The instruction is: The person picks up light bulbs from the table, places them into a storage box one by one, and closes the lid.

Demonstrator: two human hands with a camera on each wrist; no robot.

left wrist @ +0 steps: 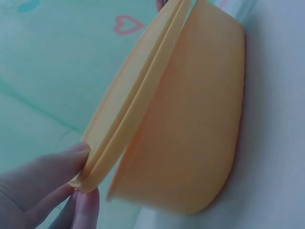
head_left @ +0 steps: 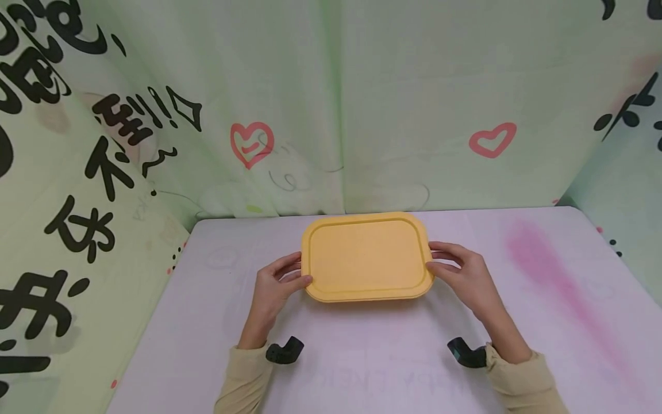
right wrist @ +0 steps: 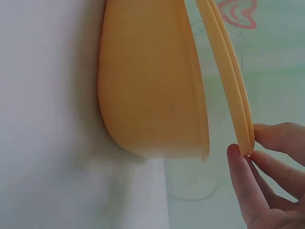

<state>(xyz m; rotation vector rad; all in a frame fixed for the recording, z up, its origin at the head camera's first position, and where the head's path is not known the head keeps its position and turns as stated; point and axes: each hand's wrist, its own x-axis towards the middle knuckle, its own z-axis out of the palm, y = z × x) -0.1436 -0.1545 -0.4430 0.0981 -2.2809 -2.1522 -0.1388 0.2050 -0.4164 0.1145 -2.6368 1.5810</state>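
A yellow rounded-rectangle lid [head_left: 367, 257] hides the container beneath it in the head view. Both wrist views show the deep yellow container [left wrist: 190, 109] standing on the table, with a gap between its rim and the lid. My left hand [head_left: 275, 293] pinches the lid's left edge, thumb on top and fingers below. At the opposite edge, my right hand [head_left: 465, 278] pinches the lid between thumb and fingers. In the right wrist view the lid's edge [right wrist: 228, 76] stands apart from the container's rim. The container's inside cannot be seen.
The pale table [head_left: 372, 368] has a pink smear on its right side. Behind it hangs a light green curtain [head_left: 403, 115] with red hearts, and more cloth with black writing hangs at the left. A black curved piece sits at each wrist.
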